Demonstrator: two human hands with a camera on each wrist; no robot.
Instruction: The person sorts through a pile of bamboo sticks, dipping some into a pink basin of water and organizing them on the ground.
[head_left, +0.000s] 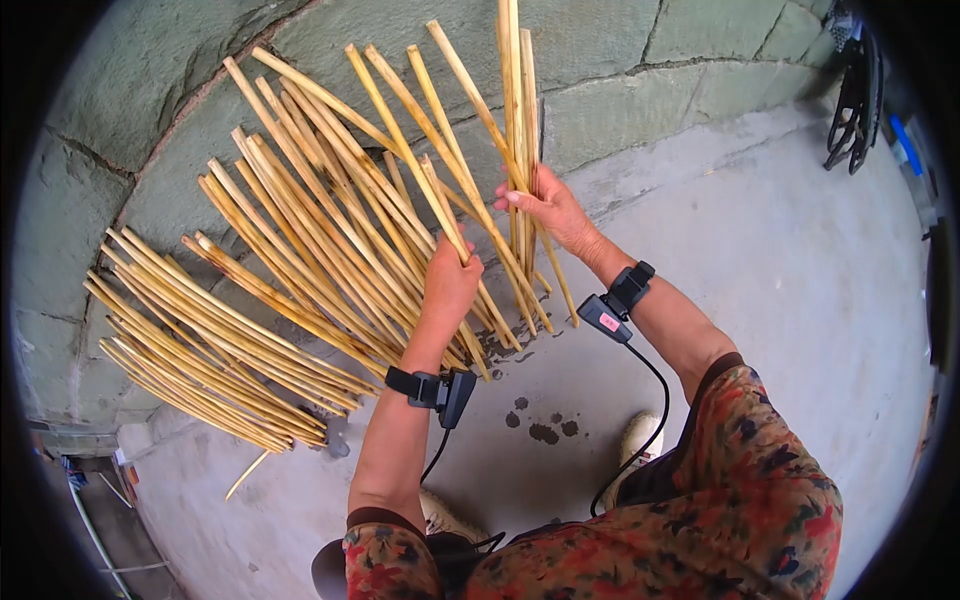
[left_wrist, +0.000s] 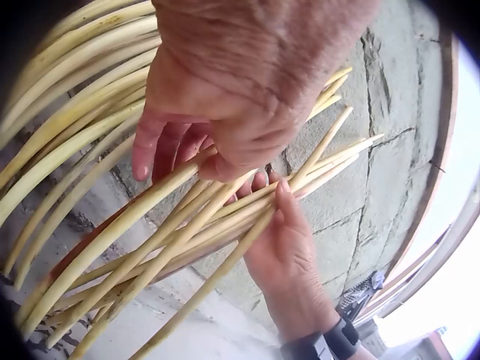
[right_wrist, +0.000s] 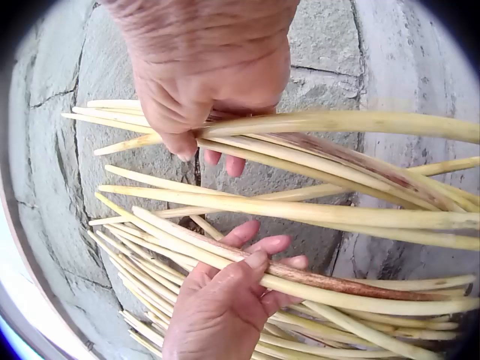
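Observation:
Long pale peeled sticks (head_left: 300,220) lean against a stone wall, their lower ends on the floor. My left hand (head_left: 452,285) pinches a stick or two near the middle of the row; in the right wrist view that hand (right_wrist: 232,300) has its thumb over a stick with a brown streak (right_wrist: 352,286). My right hand (head_left: 555,212) grips a small upright bundle (head_left: 515,100) at the right end, with one stick crossing it at the thumb. In the left wrist view, the right hand (left_wrist: 285,247) holds the bundle from behind, thumb on top.
The green-grey stone wall (head_left: 620,120) curves behind the sticks. Concrete floor (head_left: 740,230) with dark wet spots lies below. One short stick (head_left: 246,474) lies on the floor at lower left. A black folded object (head_left: 855,105) stands at upper right. Shoes are near the lower middle.

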